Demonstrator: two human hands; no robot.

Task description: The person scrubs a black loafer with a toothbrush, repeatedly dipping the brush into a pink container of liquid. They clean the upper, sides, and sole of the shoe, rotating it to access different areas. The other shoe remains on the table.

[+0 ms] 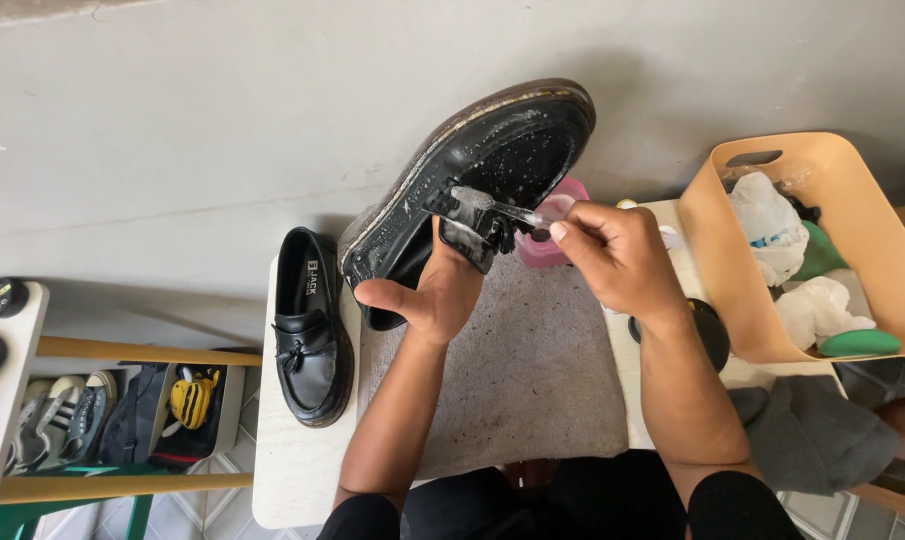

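- Black leather loafer (472,165), wet and speckled with foam, is being held tilted above the grey cloth mat (532,380) on the white tabletop (292,470).
- Left hand (434,292) is reaching inside it, fingers hidden.
- Right hand (617,255) is pinching a clear plastic toothbrush (492,203), fingers closed, bristles touching the upper.
- Pink round container (557,210) is sitting just behind.
- Matching black loafer (312,330) is standing left; a beige plastic basket (722,260) of rags is sitting right.
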